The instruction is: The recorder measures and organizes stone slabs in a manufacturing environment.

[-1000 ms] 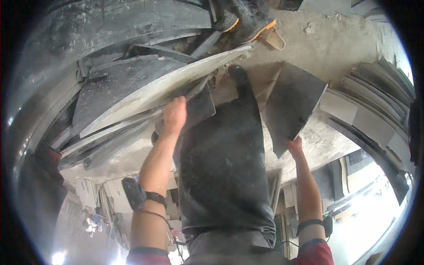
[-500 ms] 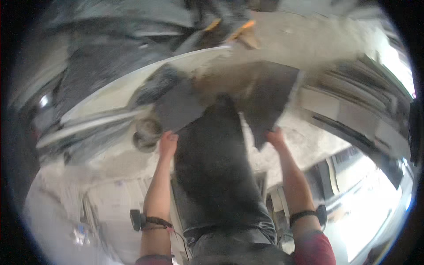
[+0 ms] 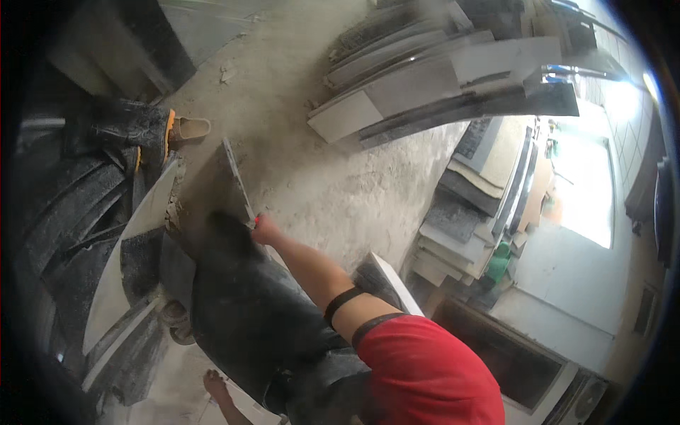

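My right hand (image 3: 265,230) reaches forward, closed on the near edge of a thin dark slab (image 3: 236,177). The slab stands nearly edge-on to me, its pale edge running away from my fingers. A small red spot shows at the fingertips; I cannot make out what it is. My left hand (image 3: 214,383) hangs low beside my dark apron (image 3: 262,326), its fingers curled and nothing visible in them. Left of the apron, a grey slab piece (image 3: 176,268) rests beside a darker piece (image 3: 142,263), apart from both hands.
Long stone strips (image 3: 425,88) lie stacked at the far right. Further slabs (image 3: 474,205) lean in a pile, with a green object (image 3: 499,261) beside them. Dark orange-edged legs (image 3: 134,131), apparently a person's, are at the left. Dusty floor (image 3: 333,184) lies between.
My view has swung to the right. My left hand has come off the grey slab piece and dropped back near my side. My right hand still grips its dark slab, now turned edge-on.
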The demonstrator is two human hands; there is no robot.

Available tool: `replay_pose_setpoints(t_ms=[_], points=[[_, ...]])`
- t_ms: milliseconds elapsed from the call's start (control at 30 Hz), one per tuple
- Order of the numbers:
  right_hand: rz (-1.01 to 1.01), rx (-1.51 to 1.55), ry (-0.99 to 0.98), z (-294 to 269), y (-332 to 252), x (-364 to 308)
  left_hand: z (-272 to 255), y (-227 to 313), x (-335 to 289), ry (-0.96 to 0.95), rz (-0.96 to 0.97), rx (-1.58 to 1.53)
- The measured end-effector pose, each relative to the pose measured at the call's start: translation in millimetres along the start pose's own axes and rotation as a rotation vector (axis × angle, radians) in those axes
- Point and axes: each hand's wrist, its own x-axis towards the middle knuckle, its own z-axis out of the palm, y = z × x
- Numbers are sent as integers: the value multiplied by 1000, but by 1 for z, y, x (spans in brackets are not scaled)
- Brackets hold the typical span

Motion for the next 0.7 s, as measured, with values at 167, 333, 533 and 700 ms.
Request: replay_pose_setpoints(t_ms=[167, 333, 533, 700], points=[[-9, 42, -14, -1, 3, -4, 2, 46, -100, 151, -187, 102], [-28, 10, -26, -17, 6, -6, -5, 22, -85, 119, 29, 81], [-71, 189, -129, -39, -15, -3, 0, 55, -112, 129, 100, 82], [-27, 268, -211, -42, -111, -43, -62, -65, -4, 233, 28, 16]])
